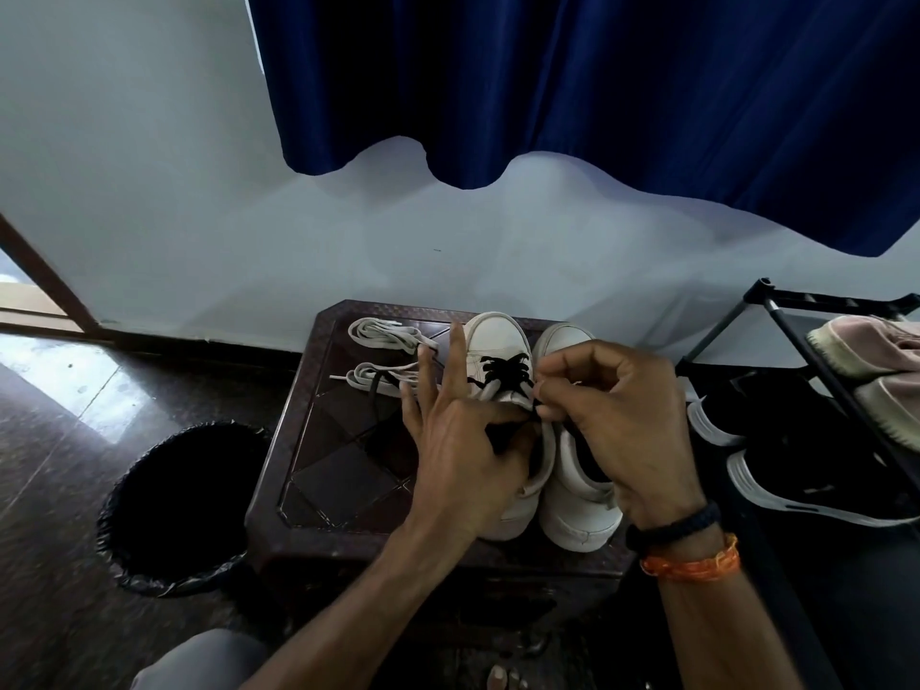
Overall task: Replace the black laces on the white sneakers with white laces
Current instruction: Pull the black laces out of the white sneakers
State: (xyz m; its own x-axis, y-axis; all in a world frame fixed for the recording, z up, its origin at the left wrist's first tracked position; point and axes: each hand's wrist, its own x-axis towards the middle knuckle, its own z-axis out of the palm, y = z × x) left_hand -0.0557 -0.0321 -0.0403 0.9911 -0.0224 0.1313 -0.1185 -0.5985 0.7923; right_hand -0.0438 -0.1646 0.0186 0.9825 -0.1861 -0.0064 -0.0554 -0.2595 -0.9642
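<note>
Both hands work the left sneaker (pixel 500 351): right hand (pixel 617 420) pinches the black lace (pixel 503 373), left hand (pixel 463 440) steadies it, fingers splayed; white laces (pixel 383 333) wait beyond

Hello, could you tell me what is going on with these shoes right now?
A person is unlacing the left white sneaker on a small dark table. The right hand pinches the black lace; the left hand holds it near the tongue. Two white laces lie beside the sneakers, unused.
</note>
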